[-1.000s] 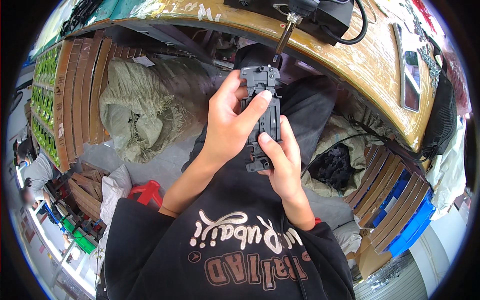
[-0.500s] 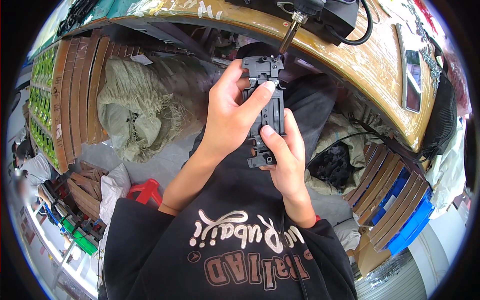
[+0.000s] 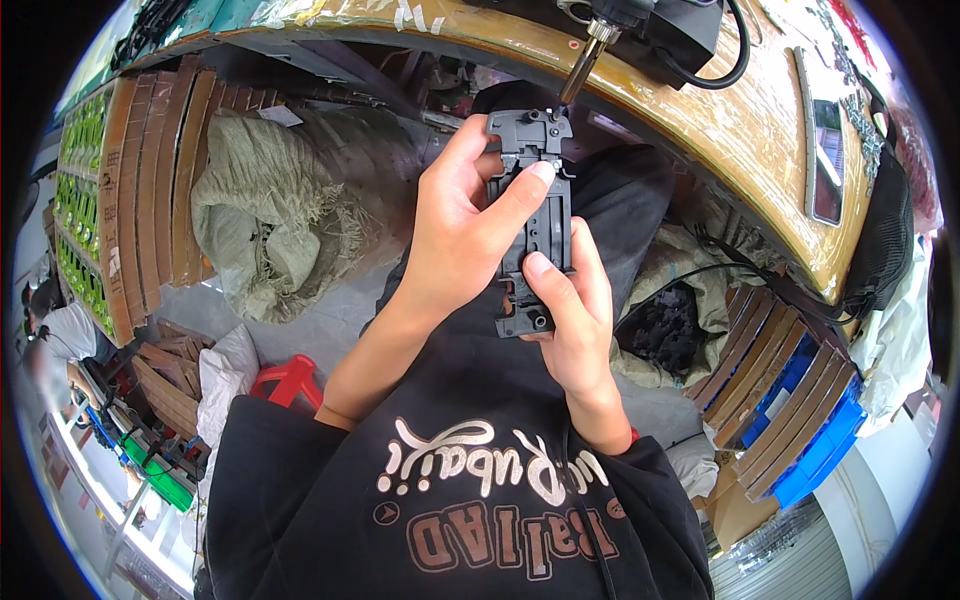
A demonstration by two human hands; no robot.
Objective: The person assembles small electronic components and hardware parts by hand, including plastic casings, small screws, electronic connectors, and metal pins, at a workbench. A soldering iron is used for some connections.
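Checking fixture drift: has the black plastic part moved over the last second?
Yes. The black plastic part has moved slightly away from the person's body, up the picture, closer to the wooden bench.

I've got a black part (image 3: 549,225) near 12 o'clock on my feed, black top (image 3: 300,500) with white-and-brown lettering (image 3: 465,537) at 6, yellow-brown tabletop (image 3: 740,130) at 2, kinda drab-green sack (image 3: 255,185) at 10

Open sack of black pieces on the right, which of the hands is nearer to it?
Right. The right hand is left of the sack, gripping the black part lower down; the left hand is farther left, gripping it higher up.
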